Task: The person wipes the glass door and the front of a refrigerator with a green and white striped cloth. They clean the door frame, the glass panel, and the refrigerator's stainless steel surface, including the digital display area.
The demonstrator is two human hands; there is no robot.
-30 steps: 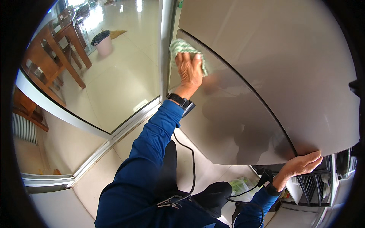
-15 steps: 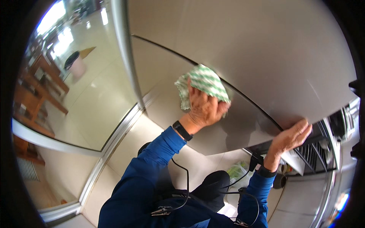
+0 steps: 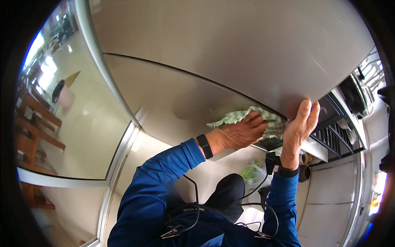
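A large, smooth grey-beige refrigerator door [image 3: 230, 45] fills the upper view. A dark curved seam parts it from the lower door panel [image 3: 164, 94]. My left hand [image 3: 242, 131] presses a green-and-white checked cloth [image 3: 230, 118] against the lower panel, close under the seam's right end. Part of the cloth is covered by the fingers, which are slightly blurred. At the right edge of the doors, my right hand [image 3: 299, 127] grips the side near the seam, thumb upward; some of its fingers are hidden.
A black rack [image 3: 337, 131] holding plates stands right of the refrigerator. Below sits a clear plastic bag [image 3: 256, 173] with something green inside. At left are a metal-framed glass door [image 3: 92, 53], wooden chairs [image 3: 37, 136] and a pale bin [image 3: 63, 94]. Black cables hang before my torso.
My left hand has slid the cloth right and down along the seam, towards my right hand. The right hand remains at the door's edge. The view has shifted somewhat.
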